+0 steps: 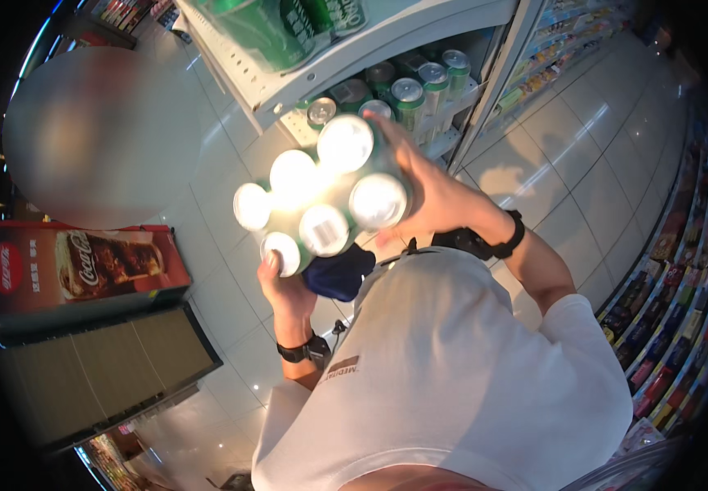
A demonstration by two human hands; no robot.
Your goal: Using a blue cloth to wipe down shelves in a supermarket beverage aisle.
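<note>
A pack of several green drink cans (pixel 323 230) is held up in front of my body, its shiny can ends turned towards the camera and partly washed out by glare. My left hand (pixel 283 288) grips the near left corner, the thumb lying on one can end. Around the pack's right side my right hand (pixel 431 184) is wrapped, with some fingers hidden or blurred. Just beyond the pack, single green cans (pixel 407 92) stand upright on a lower shelf of a white metal rack. Larger green packs (pixel 268 30) rest on the shelf above.
The white shelf edge (pixel 385 46) curves over the lower cans. At left stand a red drink-branded unit (pixel 114 264) and a brown-panelled unit (pixel 114 368). Stocked shelves (pixel 667 325) run along the right. Pale floor tiles (pixel 225 233) lie beneath. A dark blue object (pixel 342 273) is below the pack.
</note>
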